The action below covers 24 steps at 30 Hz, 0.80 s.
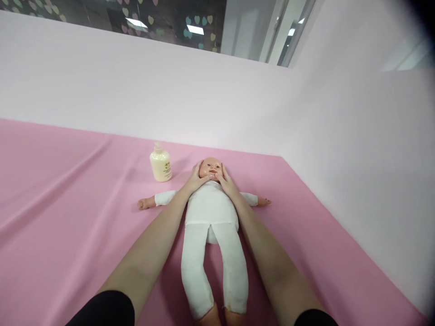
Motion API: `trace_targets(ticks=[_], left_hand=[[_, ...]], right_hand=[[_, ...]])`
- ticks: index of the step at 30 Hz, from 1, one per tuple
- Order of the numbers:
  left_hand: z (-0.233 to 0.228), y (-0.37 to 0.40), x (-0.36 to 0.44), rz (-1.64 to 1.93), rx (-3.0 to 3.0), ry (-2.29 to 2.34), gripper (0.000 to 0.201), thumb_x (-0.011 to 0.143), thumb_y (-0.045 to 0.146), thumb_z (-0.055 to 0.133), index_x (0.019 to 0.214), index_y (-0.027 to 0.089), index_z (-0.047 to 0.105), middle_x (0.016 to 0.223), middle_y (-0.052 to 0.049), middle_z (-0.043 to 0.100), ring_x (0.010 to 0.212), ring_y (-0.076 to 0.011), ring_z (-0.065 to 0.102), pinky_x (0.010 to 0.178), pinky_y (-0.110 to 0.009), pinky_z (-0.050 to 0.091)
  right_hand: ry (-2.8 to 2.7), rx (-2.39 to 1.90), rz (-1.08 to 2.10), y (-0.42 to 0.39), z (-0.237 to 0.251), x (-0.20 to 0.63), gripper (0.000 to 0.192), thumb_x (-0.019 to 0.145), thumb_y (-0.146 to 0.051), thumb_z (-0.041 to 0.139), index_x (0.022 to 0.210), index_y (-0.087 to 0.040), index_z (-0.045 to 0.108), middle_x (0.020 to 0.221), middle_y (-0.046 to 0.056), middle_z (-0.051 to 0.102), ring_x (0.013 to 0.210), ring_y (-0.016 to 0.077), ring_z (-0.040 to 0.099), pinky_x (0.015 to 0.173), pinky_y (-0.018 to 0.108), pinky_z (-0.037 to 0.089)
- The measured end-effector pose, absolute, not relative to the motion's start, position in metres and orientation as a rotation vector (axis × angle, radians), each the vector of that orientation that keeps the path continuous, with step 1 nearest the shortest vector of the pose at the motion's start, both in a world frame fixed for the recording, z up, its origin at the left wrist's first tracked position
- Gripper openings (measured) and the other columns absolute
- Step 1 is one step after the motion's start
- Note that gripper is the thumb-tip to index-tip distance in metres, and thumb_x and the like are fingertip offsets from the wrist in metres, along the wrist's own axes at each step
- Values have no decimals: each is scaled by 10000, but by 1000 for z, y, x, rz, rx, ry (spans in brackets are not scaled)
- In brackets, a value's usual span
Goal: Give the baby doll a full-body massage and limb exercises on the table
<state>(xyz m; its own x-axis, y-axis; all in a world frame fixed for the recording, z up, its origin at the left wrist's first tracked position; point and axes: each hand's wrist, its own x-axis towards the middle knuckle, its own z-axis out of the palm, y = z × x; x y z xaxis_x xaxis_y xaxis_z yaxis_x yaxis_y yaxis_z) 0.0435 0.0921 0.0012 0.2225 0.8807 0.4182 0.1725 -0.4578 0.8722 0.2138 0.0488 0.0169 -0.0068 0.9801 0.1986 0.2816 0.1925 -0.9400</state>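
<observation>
A baby doll with a white cloth body lies on its back, its head away from me and its arms spread out sideways. Against one side of its head rests my left hand, the thumb on the chin. My right hand cups the other cheek, with its thumb near the mouth. Between them the two hands hold the head; the fingertips at its sides are partly hidden. A pale yellow pump bottle stands upright to the left of the doll's head, apart from my hands.
The doll lies on a pink covered surface with creases on the left. A white wall rises behind it, and another white wall bounds the right side. Above the back wall is a window with heart-shaped decorations.
</observation>
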Motion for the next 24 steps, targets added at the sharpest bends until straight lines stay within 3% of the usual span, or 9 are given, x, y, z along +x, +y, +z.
trace_targets(ticks=[5, 12, 18, 24], left_hand=[[1, 93, 43, 1291, 1781, 979, 868, 683, 450, 702, 1403, 186, 295, 1422, -136, 330, 1370, -284, 284, 1143, -419, 255], [-1, 94, 44, 1320, 1741, 966, 734, 749, 388, 628, 1384, 195, 314, 1424, -125, 333, 1365, -263, 294, 1145, -409, 256], [-1, 94, 42, 1288, 1776, 969, 685, 795, 410, 576, 1390, 214, 298, 1446, -107, 311, 1387, -250, 253, 1166, -414, 195], [0, 95, 43, 1298, 1767, 982, 644, 822, 437, 532, 1381, 203, 312, 1448, -110, 321, 1388, -241, 253, 1166, -400, 187]], right_hand=[[-1500, -1255, 898, 50, 16, 215, 901, 789, -605, 527, 1491, -238, 97, 1557, -19, 155, 1438, 166, 173, 1187, 331, 124], [-1487, -1253, 904, 52, 15, 216, 767, 864, -612, 380, 1486, -230, 145, 1552, -20, 179, 1437, 143, 169, 1189, 341, 117], [-1479, -1234, 922, 48, 17, 214, 895, 783, -591, 553, 1488, -267, 107, 1540, -33, 222, 1426, 169, 218, 1187, 343, 153], [-1458, -1254, 913, 53, 13, 216, 792, 832, -622, 444, 1479, -261, 165, 1543, -44, 209, 1432, 161, 193, 1190, 349, 120]])
